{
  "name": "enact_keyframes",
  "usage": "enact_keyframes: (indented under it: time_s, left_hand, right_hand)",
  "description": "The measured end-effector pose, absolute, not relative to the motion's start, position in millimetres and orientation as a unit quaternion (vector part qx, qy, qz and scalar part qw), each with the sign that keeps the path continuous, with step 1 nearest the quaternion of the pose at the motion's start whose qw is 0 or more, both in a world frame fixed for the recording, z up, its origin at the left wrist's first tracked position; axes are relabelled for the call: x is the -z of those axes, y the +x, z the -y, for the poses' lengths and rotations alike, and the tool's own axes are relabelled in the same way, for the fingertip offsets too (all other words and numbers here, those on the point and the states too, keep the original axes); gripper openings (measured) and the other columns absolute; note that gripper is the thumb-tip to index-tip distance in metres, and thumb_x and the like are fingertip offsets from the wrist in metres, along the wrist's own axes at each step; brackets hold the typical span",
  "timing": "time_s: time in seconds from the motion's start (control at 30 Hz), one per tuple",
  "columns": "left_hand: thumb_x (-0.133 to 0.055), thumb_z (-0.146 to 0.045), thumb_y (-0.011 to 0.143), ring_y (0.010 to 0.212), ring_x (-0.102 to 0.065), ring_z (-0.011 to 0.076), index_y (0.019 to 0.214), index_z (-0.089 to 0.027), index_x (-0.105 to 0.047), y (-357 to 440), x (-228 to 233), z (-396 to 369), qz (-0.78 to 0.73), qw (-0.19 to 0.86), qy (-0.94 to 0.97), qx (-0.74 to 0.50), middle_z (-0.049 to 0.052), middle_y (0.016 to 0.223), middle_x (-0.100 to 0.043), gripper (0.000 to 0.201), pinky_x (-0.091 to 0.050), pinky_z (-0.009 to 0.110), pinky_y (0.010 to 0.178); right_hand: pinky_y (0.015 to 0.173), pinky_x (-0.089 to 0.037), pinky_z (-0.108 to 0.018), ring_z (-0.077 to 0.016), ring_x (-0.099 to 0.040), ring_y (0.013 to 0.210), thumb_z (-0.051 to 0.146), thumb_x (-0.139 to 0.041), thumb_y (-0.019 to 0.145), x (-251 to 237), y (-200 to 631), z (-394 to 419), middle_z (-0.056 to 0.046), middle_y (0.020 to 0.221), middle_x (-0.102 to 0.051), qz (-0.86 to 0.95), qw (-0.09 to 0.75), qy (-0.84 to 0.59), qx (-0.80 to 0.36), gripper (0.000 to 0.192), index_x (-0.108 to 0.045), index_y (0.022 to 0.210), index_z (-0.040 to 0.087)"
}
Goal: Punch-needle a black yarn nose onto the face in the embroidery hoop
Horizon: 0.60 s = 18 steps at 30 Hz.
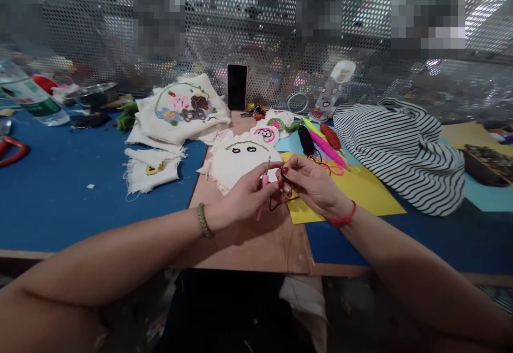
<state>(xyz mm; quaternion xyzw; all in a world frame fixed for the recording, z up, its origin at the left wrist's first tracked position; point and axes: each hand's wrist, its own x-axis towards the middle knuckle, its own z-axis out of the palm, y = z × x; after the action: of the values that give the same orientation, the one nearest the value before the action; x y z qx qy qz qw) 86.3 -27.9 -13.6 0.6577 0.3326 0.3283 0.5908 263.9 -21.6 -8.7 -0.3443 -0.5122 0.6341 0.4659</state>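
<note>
Worktop, blue w/ a brown strip down the middle, carries everything. Striped fabric, black & white, bunched at right. Embroidered cloth pile back left, floral stitching; no readable writing on it. Yellow paper under the right hand. Round cloth piece w/ two black stitched eyes, just behind the hands. Phone upright vs. mesh screen, display dark. Bottle far left, green label too blurred to read. Left hand: fingers clamped on pink-handled tool, metal tip up. Right hand: fingers pinched together at tool's tip, on a thread too fine to make out; red nails, red wrist cord.
</note>
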Motion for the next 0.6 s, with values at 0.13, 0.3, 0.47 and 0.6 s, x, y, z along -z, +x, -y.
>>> enact_keyframes:
  time_s: [0.13,0.3,0.47,0.6]
  left_hand:
    - [-0.056,-0.034,0.097,0.036,-0.043,0.0070,0.133,-0.020,-0.058,86.8,9.4,30.7,-0.379,0.549,0.650,-0.365,-0.007,0.058,-0.057,0.039,-0.033,0.018,0.036]
    - [-0.055,-0.026,0.097,0.041,-0.044,0.0070,0.116,-0.017,-0.060,85.6,6.3,23.4,-0.388,0.567,0.602,-0.407,-0.007,0.057,-0.052,0.022,-0.038,0.017,0.041]
    - [-0.057,-0.024,0.096,0.047,-0.050,0.0079,0.102,-0.017,-0.059,84.5,9.0,16.7,-0.374,0.619,0.540,-0.431,-0.004,0.061,-0.057,0.010,-0.039,0.016,0.042]
    - [-0.059,-0.022,0.095,0.045,-0.047,0.0070,0.102,-0.017,-0.059,86.6,8.1,19.0,-0.355,0.642,0.529,-0.426,-0.006,0.059,-0.055,0.009,-0.038,0.016,0.042]
  right_hand:
    - [0.054,-0.045,-0.022,-0.0076,-0.053,0.055,0.049,-0.089,0.070,4.8,263.8,23.1,0.004,0.070,-0.062,0.513,0.470,-0.348,-0.629,0.043,-0.057,0.076,0.021]
    - [0.054,-0.042,-0.023,-0.0079,-0.052,0.055,0.052,-0.090,0.067,5.6,264.5,21.5,0.005,0.068,-0.062,0.512,0.468,-0.352,-0.629,0.047,-0.056,0.077,0.021]
    - [0.055,-0.040,-0.024,-0.0076,-0.052,0.055,0.052,-0.088,0.070,6.6,264.5,21.0,0.004,0.071,-0.063,0.519,0.450,-0.343,-0.640,0.047,-0.053,0.077,0.021]
    - [0.054,-0.039,-0.024,-0.0083,-0.052,0.055,0.052,-0.088,0.070,7.2,264.0,22.0,0.004,0.070,-0.062,0.516,0.449,-0.346,-0.643,0.047,-0.053,0.078,0.021]
